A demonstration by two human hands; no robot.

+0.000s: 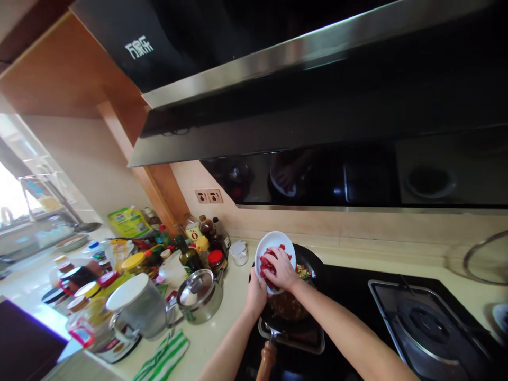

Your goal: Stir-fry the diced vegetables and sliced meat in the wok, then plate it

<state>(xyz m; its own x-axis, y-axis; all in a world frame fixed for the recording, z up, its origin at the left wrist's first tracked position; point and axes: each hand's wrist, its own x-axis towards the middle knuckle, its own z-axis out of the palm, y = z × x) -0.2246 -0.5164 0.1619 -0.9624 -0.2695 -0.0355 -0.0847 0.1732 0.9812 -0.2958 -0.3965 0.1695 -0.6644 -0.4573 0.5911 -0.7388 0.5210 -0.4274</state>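
A white plate (273,242) carrying red raw meat strips (266,263) is tilted over a dark pan (311,262) on the left burner. My left hand (256,295) grips the plate's lower edge from underneath. My right hand (282,269) lies on the plate face, fingers curled over the meat. The pan holds browned food (286,306) and some chopped bits (304,272). Its wooden handle (266,361) points toward me.
A black gas hob with a bare right burner (426,317). A steel lidded pot (199,295), a grey mug (138,306), a striped cloth (164,357) and several bottles and jars (190,248) crowd the counter at left. A glass lid (486,259) leans at far right. Range hood overhead.
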